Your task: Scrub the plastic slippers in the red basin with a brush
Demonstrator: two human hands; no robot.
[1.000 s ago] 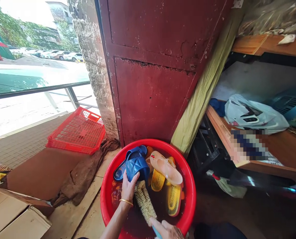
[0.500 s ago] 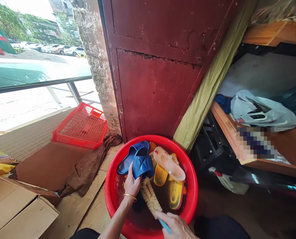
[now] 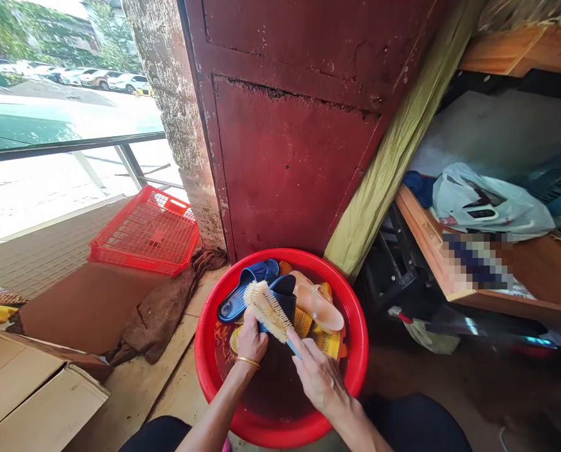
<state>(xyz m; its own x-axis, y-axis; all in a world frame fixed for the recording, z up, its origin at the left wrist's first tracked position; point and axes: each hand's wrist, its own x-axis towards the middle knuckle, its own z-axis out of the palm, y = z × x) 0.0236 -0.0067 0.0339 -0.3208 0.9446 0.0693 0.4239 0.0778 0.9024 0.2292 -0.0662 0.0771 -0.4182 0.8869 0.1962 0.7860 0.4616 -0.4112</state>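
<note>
A red basin (image 3: 361,351) of dark water holds several slippers. My left hand (image 3: 252,339), a gold bangle at its wrist, grips a dark blue slipper (image 3: 284,296) above the water. My right hand (image 3: 315,370) is closed on the blue handle of a scrubbing brush (image 3: 267,307); its pale bristles lie across the held slipper and hide part of it. Behind is another blue slipper (image 3: 235,301). To the right rest a beige slipper (image 3: 320,307) and yellow slippers (image 3: 328,342).
Behind the basin stands a dark red door (image 3: 289,163). A red crate (image 3: 148,232), brown cloth (image 3: 157,320) and cardboard box (image 3: 35,389) are at left. Wooden shelving (image 3: 426,245) with a plastic bag (image 3: 487,201) is at right.
The brush has moved up and left, from below the slipper onto it, with my right hand following. The held slipper has turned in my left hand. The view has shifted slightly.
</note>
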